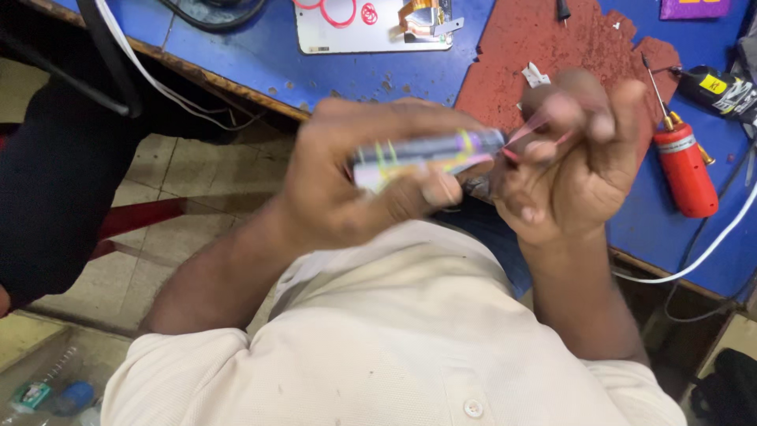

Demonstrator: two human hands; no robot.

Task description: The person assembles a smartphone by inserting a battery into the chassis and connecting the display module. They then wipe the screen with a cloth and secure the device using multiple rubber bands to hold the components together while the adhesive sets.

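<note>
Left hand (347, 189) grips a flat, slim bundle (426, 154) with grey, yellow-green and purple stripes, blurred by motion; probably a pack of cells or a wrapped device, cannot tell which. Held level in front of the chest, above the lap, off the desk (236, 47).

Right hand (568, 150) pinches a pink rubber band (536, 126) stretched at the bundle's right end.

Doing this well, by my judgement: keep the bundle steady in the left hand, keep the band taut and square to the end so it does not twist or snap off.

Fingers: left fingers (434, 189) curled close around the bundle, thumb over the top, a firm hold. Right fingers (587, 102) bunched shut on the band, strands running to the bundle's tip.

Around: red gas torch (684, 170) lies on the desk to the right, near a white cable (710, 248). More pink bands (339, 12) sit on a silver plate (355, 39) at the far edge. A rust-red mat (536, 47) is behind the hands.
</note>
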